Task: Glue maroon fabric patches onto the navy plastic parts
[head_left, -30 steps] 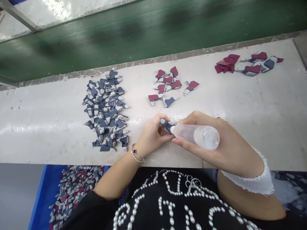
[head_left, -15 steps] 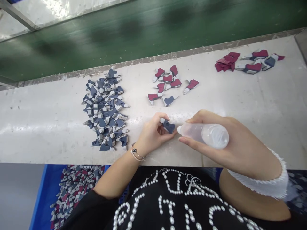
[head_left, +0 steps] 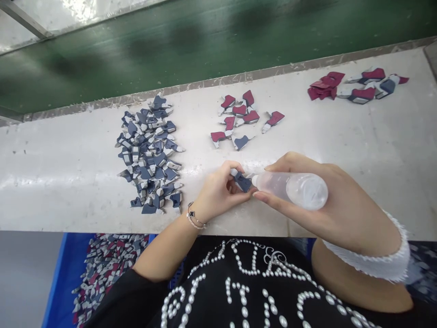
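Between the thumb and fingers of my left hand [head_left: 221,189] is a small blue-and-grey plastic part [head_left: 242,181]. My right hand [head_left: 317,200] is wrapped round a translucent squeeze bottle [head_left: 293,187], tilted on its side with its nozzle pointing left. The nozzle tip meets the blue part's right edge; whether it touches cannot be made out. Beyond my hands lies a small group of red-topped parts [head_left: 251,117], with one blue part [head_left: 241,142] among them. A large pile of blue-and-grey parts [head_left: 150,159] sits to the left of my left hand.
Flat red pieces [head_left: 327,85] and several larger red, blue and grey parts [head_left: 363,94] lie at the far right of the white table [head_left: 68,173]. A green belt [head_left: 205,41] runs behind it. Below the front edge stands a blue bin [head_left: 59,278] full of parts.
The bottle's nozzle has come up against the blue part's edge, where a small gap showed before. The part has shifted slightly right. Both hands keep their grip.
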`<state>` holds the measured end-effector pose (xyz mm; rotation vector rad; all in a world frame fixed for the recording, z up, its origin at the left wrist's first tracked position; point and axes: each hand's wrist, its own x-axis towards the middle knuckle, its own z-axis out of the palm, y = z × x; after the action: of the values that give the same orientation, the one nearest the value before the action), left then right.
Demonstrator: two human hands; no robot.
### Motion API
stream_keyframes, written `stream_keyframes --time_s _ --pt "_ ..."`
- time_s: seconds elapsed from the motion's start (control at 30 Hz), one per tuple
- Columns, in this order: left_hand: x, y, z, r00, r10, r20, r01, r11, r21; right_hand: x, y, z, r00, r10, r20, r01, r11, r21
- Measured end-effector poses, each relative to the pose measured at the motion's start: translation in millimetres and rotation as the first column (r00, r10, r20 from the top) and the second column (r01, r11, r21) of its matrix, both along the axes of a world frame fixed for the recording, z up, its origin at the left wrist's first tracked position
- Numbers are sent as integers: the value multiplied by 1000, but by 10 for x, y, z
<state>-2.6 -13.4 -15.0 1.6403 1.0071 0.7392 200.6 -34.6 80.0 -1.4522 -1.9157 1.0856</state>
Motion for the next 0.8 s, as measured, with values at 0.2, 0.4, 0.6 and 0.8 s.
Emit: stream_keyframes --time_s 0.2,0.4,0.6,0.8 --pt "-16 -45 -48 997 -67 -38 67 998 14 -84 31 18 999 -38 -10 39 999 19" --pt "-39 -40 -46 998 -43 -44 42 999 -14 -130 57 0 1000 -26 -12 26 999 18" --pt "-38 -12 -27 1000 2 22 0 998 -62 -74 40 18 997 56 -45 -58 998 -39" --pt "-27 -4 8 996 45 80 -39 996 -74 23 1 50 997 74 -37 -76 997 -35"
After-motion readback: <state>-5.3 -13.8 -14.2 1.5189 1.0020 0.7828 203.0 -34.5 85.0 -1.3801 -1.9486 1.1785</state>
